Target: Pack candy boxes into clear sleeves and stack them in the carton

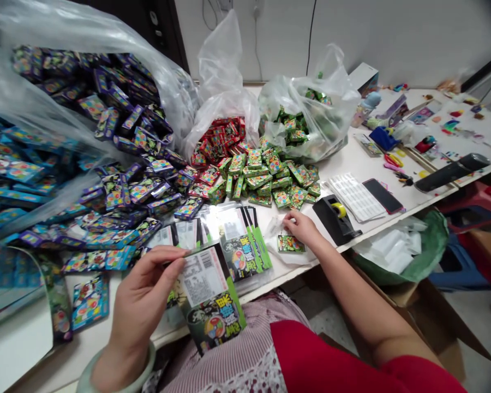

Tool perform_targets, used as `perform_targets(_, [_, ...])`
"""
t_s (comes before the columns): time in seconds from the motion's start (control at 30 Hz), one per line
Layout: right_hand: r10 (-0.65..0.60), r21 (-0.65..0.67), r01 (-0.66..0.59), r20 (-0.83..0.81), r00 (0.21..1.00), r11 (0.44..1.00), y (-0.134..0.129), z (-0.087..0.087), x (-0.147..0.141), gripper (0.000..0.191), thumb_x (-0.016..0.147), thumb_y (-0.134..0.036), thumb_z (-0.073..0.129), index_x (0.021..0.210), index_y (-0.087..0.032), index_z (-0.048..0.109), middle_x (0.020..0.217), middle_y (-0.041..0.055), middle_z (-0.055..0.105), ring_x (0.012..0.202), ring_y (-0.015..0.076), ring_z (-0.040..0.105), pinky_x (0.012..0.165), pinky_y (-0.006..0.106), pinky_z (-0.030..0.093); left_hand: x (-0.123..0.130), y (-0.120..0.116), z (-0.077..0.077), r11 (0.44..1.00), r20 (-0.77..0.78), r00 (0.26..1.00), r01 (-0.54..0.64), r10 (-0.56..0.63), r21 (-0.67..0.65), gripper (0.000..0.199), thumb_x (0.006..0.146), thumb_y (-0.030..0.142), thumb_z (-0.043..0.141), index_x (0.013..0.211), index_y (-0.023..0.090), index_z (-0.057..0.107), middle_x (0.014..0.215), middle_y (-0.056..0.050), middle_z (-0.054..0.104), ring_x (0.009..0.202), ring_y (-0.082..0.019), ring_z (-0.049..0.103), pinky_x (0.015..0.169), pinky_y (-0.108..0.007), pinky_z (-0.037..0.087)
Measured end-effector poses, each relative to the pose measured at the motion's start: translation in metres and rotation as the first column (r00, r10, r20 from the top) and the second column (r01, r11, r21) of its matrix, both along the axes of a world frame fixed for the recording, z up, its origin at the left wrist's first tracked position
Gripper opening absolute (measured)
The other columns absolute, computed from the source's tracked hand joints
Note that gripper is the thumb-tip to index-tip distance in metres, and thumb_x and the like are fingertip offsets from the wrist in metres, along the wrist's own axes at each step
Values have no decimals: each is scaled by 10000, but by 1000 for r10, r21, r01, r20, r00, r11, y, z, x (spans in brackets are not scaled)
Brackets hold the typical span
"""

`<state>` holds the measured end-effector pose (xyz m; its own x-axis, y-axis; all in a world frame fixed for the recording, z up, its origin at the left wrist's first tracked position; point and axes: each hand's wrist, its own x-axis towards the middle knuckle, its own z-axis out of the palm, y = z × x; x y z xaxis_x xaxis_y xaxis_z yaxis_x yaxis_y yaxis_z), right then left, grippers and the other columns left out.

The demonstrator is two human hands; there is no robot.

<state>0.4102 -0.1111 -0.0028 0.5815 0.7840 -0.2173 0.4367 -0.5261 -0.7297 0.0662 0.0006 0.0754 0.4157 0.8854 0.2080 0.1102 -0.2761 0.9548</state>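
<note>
Between the thumb and fingers of my left hand (141, 295) is the top edge of a flat black-and-green printed packet (215, 322) with a white barcode label, held above the table's front edge. My right hand (303, 226) is closed at a small clear plastic bag (274, 226) on the table, its fingertips at the bag's top. A small green box (291, 244) lies at that bag, just below my right hand; whether it is inside I cannot tell. Between my hands lies a stack of similar printed packets (241, 256) in clear film.
Piles of purple boxes (147, 188), blue boxes (16, 166), red boxes (223, 136) and green boxes (265, 169) spill from large plastic bags. At right are a black tape dispenser (336, 218), label sheets (355, 196), a phone (382, 195) and scissors (393, 159).
</note>
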Motion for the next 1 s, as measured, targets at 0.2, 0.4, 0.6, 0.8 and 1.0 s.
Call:
perform_targets(0.2, [46, 74, -36, -132, 990, 997, 5, 29, -8, 184, 820, -357, 534, 740, -194, 502, 698, -4, 576, 653, 149, 599, 581, 267, 494, -3, 1, -2, 999, 45, 999, 10, -12, 36, 51, 827, 262, 650, 863, 226, 655, 909, -29, 652, 896, -177, 604, 795, -280, 506])
perform_targets(0.4, [620, 416, -526, -126, 775, 742, 44, 128, -85, 182, 849, -341, 589, 762, -181, 588, 801, 21, 605, 748, 139, 554, 705, 285, 451, 5, -5, 5, 996, 112, 991, 64, -70, 59, 29, 852, 227, 621, 846, 201, 632, 843, -34, 625, 832, -157, 588, 740, -264, 486])
perform_targets(0.6, [844, 322, -797, -15, 535, 511, 89, 163, -146, 125, 831, -246, 593, 723, -183, 586, 731, 6, 606, 693, 130, 546, 658, 270, 433, 1, -11, 16, 995, 134, 986, 96, -100, 33, 62, 892, 241, 571, 861, 202, 608, 847, -29, 600, 831, -152, 567, 735, -269, 455])
perform_targets(0.8, [843, 154, -830, -61, 534, 536, 99, 161, -153, 138, 819, -226, 584, 692, -172, 569, 637, -15, 568, 584, 100, 485, 550, 228, 375, -5, -8, 10, 994, 158, 982, 103, -108, 41, 108, 924, 261, 526, 872, 201, 599, 856, -16, 591, 835, -136, 554, 746, -262, 439])
perform_targets(1.0, [831, 51, -830, -24, 555, 556, 98, 163, -159, 169, 828, -223, 591, 679, -160, 542, 641, -16, 548, 595, 95, 472, 565, 230, 349, 0, -9, 3, 995, 154, 985, 75, -84, 59, 101, 834, 242, 667, 881, 203, 587, 841, -1, 586, 820, -127, 558, 743, -256, 447])
